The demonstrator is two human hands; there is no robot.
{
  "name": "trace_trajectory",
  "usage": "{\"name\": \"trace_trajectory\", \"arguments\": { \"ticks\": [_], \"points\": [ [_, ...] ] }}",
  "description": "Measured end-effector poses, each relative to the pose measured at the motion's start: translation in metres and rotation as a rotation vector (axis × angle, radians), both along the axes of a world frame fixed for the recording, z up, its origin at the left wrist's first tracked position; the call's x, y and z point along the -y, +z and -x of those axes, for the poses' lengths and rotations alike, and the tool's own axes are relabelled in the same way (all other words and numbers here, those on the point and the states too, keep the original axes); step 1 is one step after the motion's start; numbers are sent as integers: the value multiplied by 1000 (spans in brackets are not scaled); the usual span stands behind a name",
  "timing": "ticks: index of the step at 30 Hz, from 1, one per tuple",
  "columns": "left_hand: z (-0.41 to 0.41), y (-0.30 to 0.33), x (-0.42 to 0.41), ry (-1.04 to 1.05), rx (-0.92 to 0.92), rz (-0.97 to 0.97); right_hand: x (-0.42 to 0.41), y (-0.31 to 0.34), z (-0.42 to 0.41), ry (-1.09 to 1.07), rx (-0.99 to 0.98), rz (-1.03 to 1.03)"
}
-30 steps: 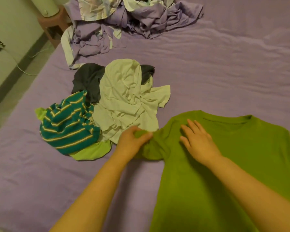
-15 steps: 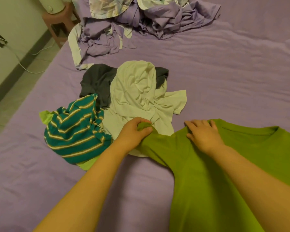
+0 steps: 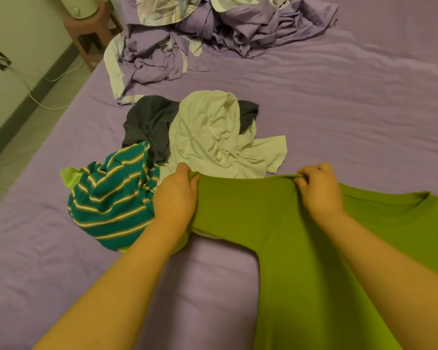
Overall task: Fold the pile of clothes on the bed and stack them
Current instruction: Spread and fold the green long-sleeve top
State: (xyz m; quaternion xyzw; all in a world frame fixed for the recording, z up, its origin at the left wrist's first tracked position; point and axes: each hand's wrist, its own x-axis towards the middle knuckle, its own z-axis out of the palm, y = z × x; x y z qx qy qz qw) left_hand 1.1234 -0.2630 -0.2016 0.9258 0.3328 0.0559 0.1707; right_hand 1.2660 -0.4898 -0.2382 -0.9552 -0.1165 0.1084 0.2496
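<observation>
Green shirt (image 3: 276, 236) sleeve pinched by left hand (image 3: 175, 200) and right hand (image 3: 319, 190); striped top (image 3: 111, 200) just left of left hand, on bed (image 3: 339, 109).

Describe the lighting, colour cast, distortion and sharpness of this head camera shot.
Head view: dim, warm indoor light with a yellowish cast on the wall; soft shadows only, no glare; wide-angle bending shows in the slanted floor edge; the left hand and right hand gripping the green T-shirt are fairly sharp; the crumpled purple bedding looks softer.
</observation>
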Motion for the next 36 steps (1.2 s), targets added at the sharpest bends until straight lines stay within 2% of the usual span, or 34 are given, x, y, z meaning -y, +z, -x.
{"name": "trace_trajectory", "arguments": {
  "ticks": [4,6,8,10,12,15,17,19,24,26,28,30,33,36],
  "points": [
    [1,-14,9,-61,-212,-101,-5,-10,18,35,-82,-114],
    [3,-17,21,-78,-238,-156,-3,-14,34,113,-104,-99],
    [6,-18,38,-145,-173,-260,6,-18,52,200,-52,-17],
    [12,-17,63,-309,-9,-330,21,-22,73,249,-15,72],
    [21,-22,96,-547,66,-350,41,-23,96,258,-9,161],
    [47,-40,146,-894,-74,-311,79,-25,135,268,-4,314],
    [68,-55,165,-997,-246,-313,115,-28,160,278,-39,430],
    [83,-67,172,-949,-375,-291,157,-31,182,247,-72,530],
    [100,-77,198,-780,-453,-101,222,-22,218,128,-141,597],
    [108,-70,213,-608,-402,32,231,-17,223,121,-167,592],
    [117,-59,222,-359,-247,226,241,-16,227,73,-189,588],
    [129,-53,224,-160,-143,338,258,-18,237,9,-192,601],
    [151,-49,230,-141,-161,362,290,-22,249,-21,-218,627],
    [173,-45,242,-66,-117,478,310,-18,255,-10,-169,583]
  ]
}}
